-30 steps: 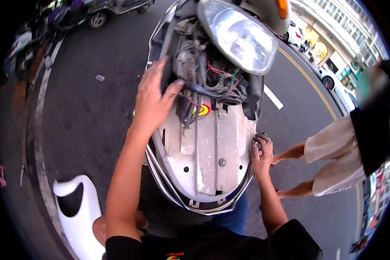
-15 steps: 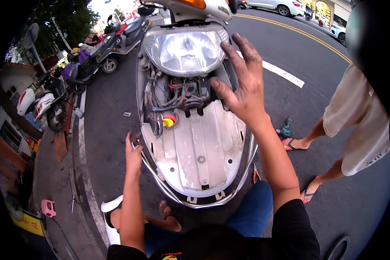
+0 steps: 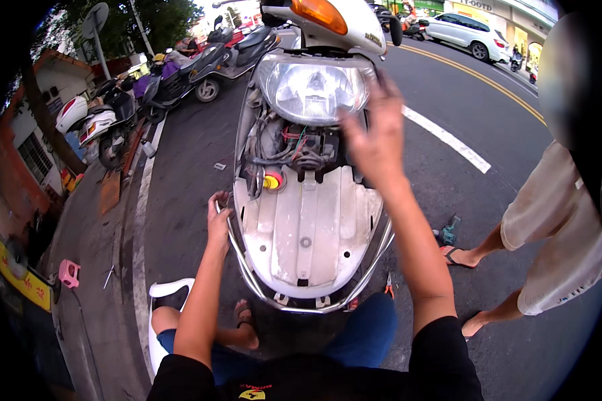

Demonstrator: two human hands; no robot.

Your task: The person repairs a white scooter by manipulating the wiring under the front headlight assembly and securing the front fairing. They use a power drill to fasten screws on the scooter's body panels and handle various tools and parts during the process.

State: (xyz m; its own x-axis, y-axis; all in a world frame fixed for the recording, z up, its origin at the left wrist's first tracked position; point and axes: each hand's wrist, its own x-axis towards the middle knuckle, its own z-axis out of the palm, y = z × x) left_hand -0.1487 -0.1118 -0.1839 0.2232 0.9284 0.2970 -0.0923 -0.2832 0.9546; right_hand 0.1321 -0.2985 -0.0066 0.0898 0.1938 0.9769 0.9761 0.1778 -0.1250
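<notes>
The front of a scooter stands before me with its outer panel off. Its clear headlight (image 3: 318, 89) sits above exposed wiring (image 3: 301, 144) and a pale inner panel (image 3: 306, 227). Around this panel runs a chrome guard bar (image 3: 247, 276); at its upper left end my left hand (image 3: 219, 219) has its fingers curled round it. My right hand (image 3: 376, 137), smeared by motion, is raised at the right side of the headlight, thumb apart from the fingers and nothing visible in it. Whether it touches the headlight I cannot tell. A yellow and red round part (image 3: 272, 181) lies among the cables.
Orange-handled pliers (image 3: 389, 287) and a green power tool (image 3: 448, 229) lie on the road to the right, near a standing person's sandalled foot (image 3: 460, 256). A white curved panel (image 3: 159, 334) is beside my left leg. Parked scooters (image 3: 180, 77) line the left.
My view has shifted, so the scooter sits higher and further right. My left hand has closed round the guard bar. My right hand is blurred and still beside the headlight.
</notes>
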